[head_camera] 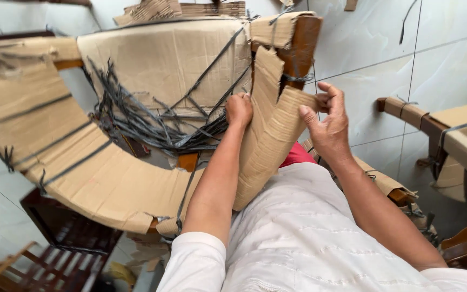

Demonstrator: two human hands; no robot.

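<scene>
The fingertips of the left hand (239, 110) are out of sight — curled behind the tan corrugated cardboard strip (266, 135) wrapped on the dark brown wooden chair post (301, 48). The wood under the wide curved cardboard-wrapped chair arm (82, 162) is covered, bare only at small gaps. Where the tangled black plastic straps (147, 121) end cannot be traced. The second cardboard-wrapped wooden chair (449, 140) is cut off by the right edge. A red patch (297, 155) peeks out beside the white quilted shirt (309, 227) — what it is cannot be told. Both forearms leave at the bottom edge.
</scene>
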